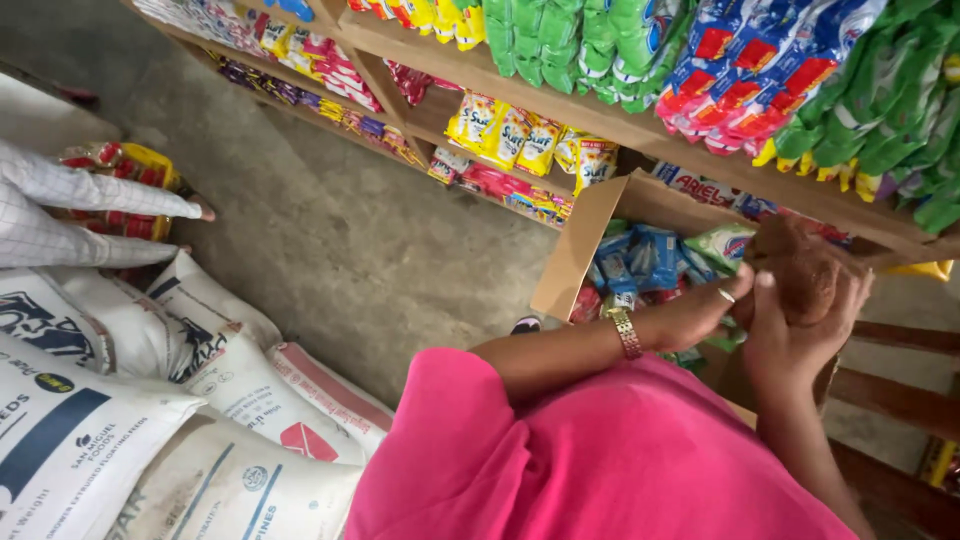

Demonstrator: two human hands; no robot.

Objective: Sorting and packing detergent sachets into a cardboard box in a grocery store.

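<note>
Item: 1 brown husked coconut [800,275], held above the open cardboard box [585,245]. Right hand [800,335] fingers clamped beneath it; left hand [705,310] fingers curled against its left side, equally near.

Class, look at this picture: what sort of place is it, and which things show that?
Probably a small grocery shop: wooden shelves hung with colourful sachet packs, stacked white feed sacks, and an open cardboard box of packets.

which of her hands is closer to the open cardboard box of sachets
The left. The left hand, with ring and wristwatch, lies just below the cardboard box and its blue sachets. The right hand cups a brown husky ball farther right, beyond it.
</note>
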